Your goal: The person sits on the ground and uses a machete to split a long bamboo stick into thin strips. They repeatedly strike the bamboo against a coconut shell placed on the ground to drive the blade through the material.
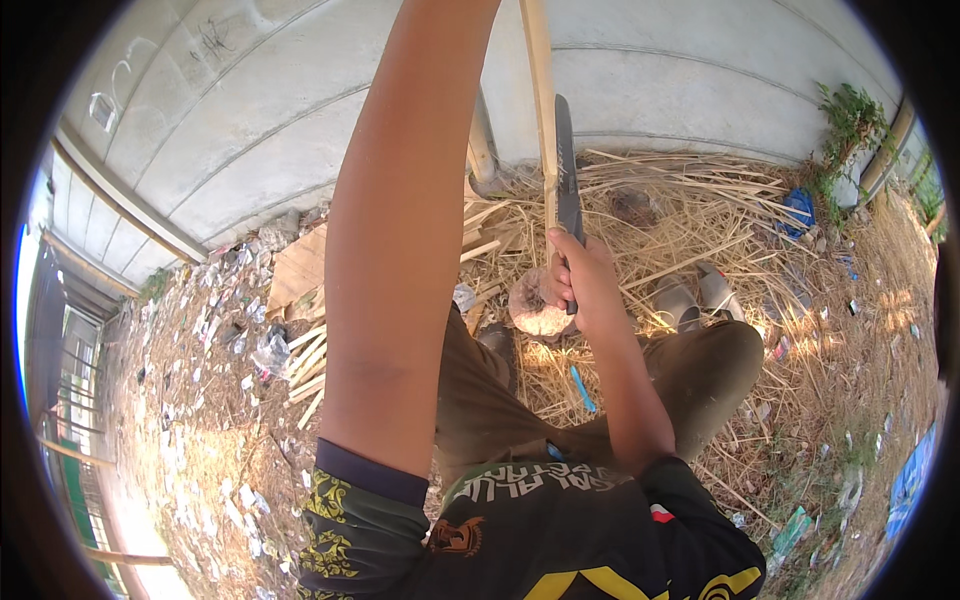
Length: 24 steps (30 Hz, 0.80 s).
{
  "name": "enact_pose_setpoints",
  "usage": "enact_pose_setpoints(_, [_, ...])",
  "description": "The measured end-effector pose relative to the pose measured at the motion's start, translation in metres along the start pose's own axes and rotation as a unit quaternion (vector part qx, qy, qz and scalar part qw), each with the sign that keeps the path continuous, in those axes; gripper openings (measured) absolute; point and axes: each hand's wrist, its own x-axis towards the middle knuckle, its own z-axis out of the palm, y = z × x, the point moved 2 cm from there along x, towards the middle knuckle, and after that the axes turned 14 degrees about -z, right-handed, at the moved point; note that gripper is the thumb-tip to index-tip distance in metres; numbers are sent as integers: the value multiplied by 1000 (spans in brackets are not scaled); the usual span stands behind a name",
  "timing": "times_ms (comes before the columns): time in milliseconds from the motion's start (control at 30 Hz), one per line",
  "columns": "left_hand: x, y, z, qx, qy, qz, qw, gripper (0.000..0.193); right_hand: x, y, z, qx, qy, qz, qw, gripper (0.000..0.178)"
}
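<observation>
Raised left arm [400, 230] nearest, crossing the upper edge, left hand out of view and its grip untold; right hand [588, 278] closed round the handle of a knife [567, 165], blade upright just beside a long wooden strip [541, 90] running past that edge, open air on the blade's right. Beyond the bent legs [500, 410], a round wood block [530, 305] sits amid pale shavings [690, 205], split sticks [310, 365] at left. Farther, a blue plastic bag [797, 210], contents unclear, lies near a panel wall [670, 90].

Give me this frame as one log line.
left hand: out of view | right hand: gripping machete | machete: alongside strip | around: stump, shavings
</observation>
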Motion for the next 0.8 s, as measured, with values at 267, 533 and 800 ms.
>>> enact_pose_setpoints(267, [3, -5, -5, 17, 107, 13, 994, 48, 5, 24, -2, -19, 8, -14, 1000, 31])
enact_pose_setpoints(533, [1, -2, -12, -3, 36, 7, 999, 44, 2, 37, -11, -33, -3, 26, 999, 37])
enact_pose_setpoints(800, [8, -7, -30, -76, -85, -18, 993, 41, -1, 122, -44, -30, 64, 97, 993, 44])
